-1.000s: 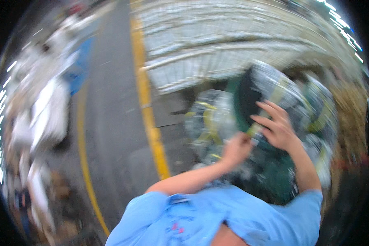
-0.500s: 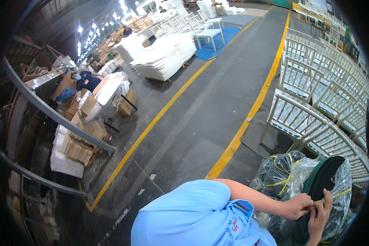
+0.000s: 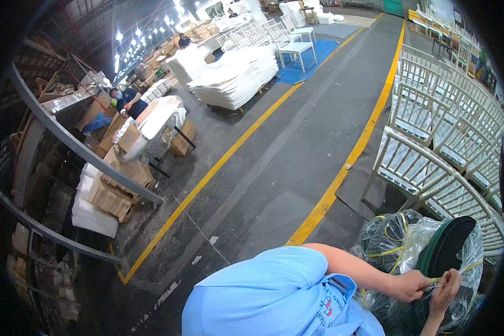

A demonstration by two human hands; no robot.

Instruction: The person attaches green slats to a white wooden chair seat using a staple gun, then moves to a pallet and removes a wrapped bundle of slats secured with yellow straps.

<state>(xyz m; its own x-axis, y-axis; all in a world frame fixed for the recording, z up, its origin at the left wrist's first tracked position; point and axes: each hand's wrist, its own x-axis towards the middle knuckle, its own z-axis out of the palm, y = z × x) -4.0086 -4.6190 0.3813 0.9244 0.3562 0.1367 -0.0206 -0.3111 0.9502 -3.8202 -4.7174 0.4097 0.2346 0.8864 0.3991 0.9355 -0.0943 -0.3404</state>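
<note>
At the lower right, a round dark green and black bundle (image 3: 447,245) is wrapped in clear plastic film (image 3: 469,255). A thin yellow strap (image 3: 435,279) runs across the bundle's front. My left hand (image 3: 411,286) is closed in a fist on the strap. Close beside it, my right hand (image 3: 446,289) pinches the same strap with bent fingers. A short stretch of yellow shows between both hands, and more of it continues past my right hand. The lower part of the bundle is partly hidden behind my hands and arm.
Rows of pale spindle-back chairs (image 3: 411,162) stand just behind the bundle. Another film-wrapped bundle (image 3: 383,235) adjoins it on the left. A yellow-lined grey aisle (image 3: 274,168) runs beyond. Farther left are stacked white sheets (image 3: 235,84) and a person (image 3: 131,102) at a table.
My hands have drawn slightly apart, so more of the yellow strap shows between them. My right hand's fingers, stretched upward before, are now curled in. The whole view has shifted slightly.
</note>
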